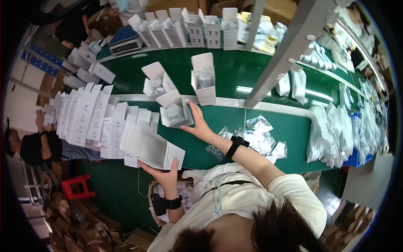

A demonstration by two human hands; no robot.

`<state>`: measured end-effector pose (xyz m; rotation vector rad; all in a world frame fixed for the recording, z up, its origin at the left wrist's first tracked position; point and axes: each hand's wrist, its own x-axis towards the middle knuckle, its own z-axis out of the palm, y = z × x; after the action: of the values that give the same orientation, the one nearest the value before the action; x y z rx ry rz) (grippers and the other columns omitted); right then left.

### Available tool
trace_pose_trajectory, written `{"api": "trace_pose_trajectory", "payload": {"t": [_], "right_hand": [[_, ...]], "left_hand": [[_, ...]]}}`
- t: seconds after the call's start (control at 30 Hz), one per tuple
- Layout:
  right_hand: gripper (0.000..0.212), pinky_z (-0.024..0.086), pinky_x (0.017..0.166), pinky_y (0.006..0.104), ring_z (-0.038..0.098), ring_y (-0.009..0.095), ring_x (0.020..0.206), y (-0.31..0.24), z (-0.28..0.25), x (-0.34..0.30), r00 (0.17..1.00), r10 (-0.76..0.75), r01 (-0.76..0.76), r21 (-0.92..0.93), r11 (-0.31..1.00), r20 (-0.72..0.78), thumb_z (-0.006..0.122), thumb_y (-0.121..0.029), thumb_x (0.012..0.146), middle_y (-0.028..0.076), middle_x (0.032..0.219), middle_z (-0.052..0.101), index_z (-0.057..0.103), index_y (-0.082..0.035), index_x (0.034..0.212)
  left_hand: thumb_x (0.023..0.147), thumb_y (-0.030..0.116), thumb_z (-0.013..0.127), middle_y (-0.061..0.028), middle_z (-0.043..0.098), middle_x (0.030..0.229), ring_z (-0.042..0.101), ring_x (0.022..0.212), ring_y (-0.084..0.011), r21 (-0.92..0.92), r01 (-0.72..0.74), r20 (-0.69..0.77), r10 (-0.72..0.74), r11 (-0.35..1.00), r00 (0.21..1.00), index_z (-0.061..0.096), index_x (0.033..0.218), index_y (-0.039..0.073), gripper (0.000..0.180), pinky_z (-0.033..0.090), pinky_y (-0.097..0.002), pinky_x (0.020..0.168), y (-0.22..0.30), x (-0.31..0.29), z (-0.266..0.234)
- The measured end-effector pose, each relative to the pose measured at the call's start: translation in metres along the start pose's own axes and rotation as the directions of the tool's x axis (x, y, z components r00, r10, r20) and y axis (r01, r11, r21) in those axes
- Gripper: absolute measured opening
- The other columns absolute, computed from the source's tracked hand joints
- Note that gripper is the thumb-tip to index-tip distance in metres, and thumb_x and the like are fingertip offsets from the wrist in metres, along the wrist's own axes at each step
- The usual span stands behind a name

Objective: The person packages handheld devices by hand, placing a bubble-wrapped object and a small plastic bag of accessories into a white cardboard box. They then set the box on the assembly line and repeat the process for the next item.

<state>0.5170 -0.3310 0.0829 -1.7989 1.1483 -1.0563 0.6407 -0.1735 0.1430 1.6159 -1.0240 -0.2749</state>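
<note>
My left hand (168, 178) grips an open white cardboard box (171, 157) from below, tilted at the front edge of the green table, with its inside bare. My right hand (200, 124) spans the right side of a second open white box (164, 119), thumb on the near side and fingers on the far side. Inside this box sits a clear-bagged item (174, 111) whose kind I cannot make out. Just behind it, on the far side of the metal rail, are two more open white boxes, one tilted (153, 86) and one upright (205, 95), each with a bagged item inside.
Rows of white boxes (90, 113) crowd the table's left side. Loose clear packets (256, 136) lie to my right, beyond them a pile of bagged parts (329, 134). A slanted metal post (277, 59) rises from the rail (285, 108). More boxes and a scale (126, 44) stand at the back.
</note>
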Motion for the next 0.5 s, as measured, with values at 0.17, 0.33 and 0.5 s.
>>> {"api": "trace_pose_trajectory", "payload": {"t": [0.17, 0.33, 0.5], "right_hand": [[0.072, 0.021, 0.102, 0.0363, 0.022, 0.023, 0.127, -0.033, -0.083, -0.066, 0.915, -0.089, -0.27, 0.761, 0.59, 0.394, 0.056, -0.026, 0.082, 0.013, 0.138, 0.023, 0.014, -0.007, 0.138], [0.06, 0.021, 0.102, 0.0356, 0.026, 0.025, 0.126, -0.014, -0.145, -0.096, 0.977, 0.01, -0.145, 0.629, 0.764, 0.213, 0.051, -0.028, 0.085, 0.013, 0.137, 0.026, 0.025, -0.004, 0.134], [0.029, 0.04, 0.082, 0.0282, 0.053, 0.017, 0.094, 0.044, -0.225, -0.039, 0.939, 0.156, -0.122, 0.128, 0.984, -0.306, 0.053, -0.007, 0.081, 0.008, 0.108, 0.055, 0.055, -0.003, 0.109]], "left_hand": [[0.057, 0.015, 0.08, -0.0209, 0.021, 0.132, 0.033, 0.118, -0.0313, -0.081, -0.238, 0.466, 0.248, 0.968, 0.85, 0.008, 0.133, 0.001, 0.106, 0.033, -0.0412, 0.095, 0.034, -0.01, 0.052], [0.059, 0.017, 0.078, -0.0206, 0.028, 0.128, 0.037, 0.115, -0.0321, -0.38, -0.075, 0.584, 0.302, 0.922, 0.754, 0.015, 0.131, 0.001, 0.097, 0.035, -0.0404, 0.092, 0.044, -0.026, 0.106], [0.059, 0.012, 0.074, -0.0201, 0.032, 0.125, 0.039, 0.113, -0.0356, -0.287, -0.185, 0.644, 0.333, 0.94, 0.689, 0.029, 0.124, 0.008, 0.08, 0.037, -0.0403, 0.09, 0.052, 0.0, 0.12]]}}
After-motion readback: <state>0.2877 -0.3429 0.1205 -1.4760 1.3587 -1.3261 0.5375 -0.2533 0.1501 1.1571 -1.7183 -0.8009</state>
